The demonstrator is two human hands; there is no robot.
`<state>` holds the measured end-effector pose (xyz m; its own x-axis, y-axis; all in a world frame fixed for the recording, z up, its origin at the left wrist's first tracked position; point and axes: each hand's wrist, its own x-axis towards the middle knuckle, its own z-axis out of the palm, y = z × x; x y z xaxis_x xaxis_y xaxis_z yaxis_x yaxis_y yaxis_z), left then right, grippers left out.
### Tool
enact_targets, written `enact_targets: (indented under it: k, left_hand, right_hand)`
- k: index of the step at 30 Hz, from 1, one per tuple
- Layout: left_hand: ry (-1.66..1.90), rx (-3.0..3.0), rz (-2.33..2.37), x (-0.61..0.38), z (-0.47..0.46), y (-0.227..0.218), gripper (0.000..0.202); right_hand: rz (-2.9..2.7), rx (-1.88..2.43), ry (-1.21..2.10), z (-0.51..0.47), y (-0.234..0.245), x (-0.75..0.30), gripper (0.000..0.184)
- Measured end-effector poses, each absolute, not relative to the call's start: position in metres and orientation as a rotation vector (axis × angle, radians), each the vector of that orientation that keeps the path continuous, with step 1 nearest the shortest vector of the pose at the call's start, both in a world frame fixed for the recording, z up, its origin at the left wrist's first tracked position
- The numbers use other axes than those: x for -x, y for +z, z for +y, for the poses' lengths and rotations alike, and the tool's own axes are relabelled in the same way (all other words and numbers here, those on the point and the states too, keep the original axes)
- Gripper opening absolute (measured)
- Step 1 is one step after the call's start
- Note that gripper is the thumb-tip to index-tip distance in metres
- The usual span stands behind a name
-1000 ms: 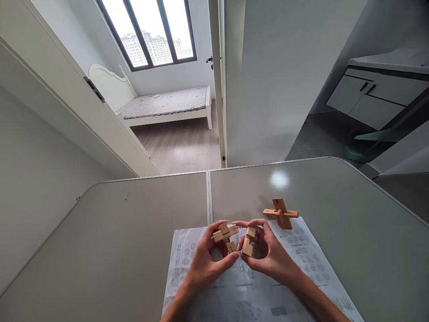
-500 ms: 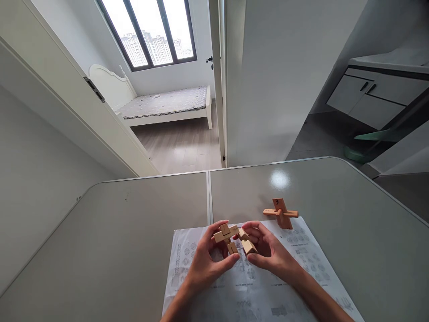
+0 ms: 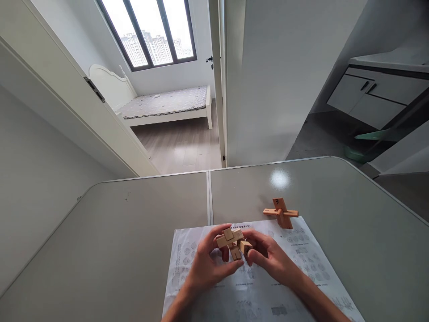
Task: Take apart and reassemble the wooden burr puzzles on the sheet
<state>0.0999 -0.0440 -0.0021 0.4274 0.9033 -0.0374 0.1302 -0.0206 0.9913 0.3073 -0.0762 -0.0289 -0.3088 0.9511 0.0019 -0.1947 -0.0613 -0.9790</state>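
Note:
Over the printed sheet, my left hand is closed around a cluster of interlocking wooden puzzle pieces, pale and crossed over one another. Thumb and fingers hold it from the left side. My right hand pinches a notched wooden puzzle piece with a dark mark on its end. That piece meets the right side of the cluster; whether it sits inside a notch I cannot tell. The right fingertips are partly hidden behind the wood.
An assembled reddish wooden cross with a written mark stands at the sheet's far right corner. The printed paper sheet with small diagrams lies under my hands on the grey table. A seam runs across the tabletop.
My right hand has brought its piece left against the cluster, and the gap between them has closed. The cluster has tilted and shifted slightly right. The reddish cross has not moved.

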Motion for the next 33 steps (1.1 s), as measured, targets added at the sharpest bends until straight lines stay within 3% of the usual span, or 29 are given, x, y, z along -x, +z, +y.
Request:
enact_targets:
  k: [16,33]
  left_hand:
    - [0.692,-1.532,0.871,-0.097,-0.043,-0.006,0.076]
    - [0.714,-1.748,0.833,-0.099,-0.045,-0.011,0.076]
  right_hand:
    - [-1.202,0.786,1.659,-0.078,-0.018,-0.307,0.046]
    - [-1.239,0.802,1.660,-0.080,-0.020,-0.308,0.051]
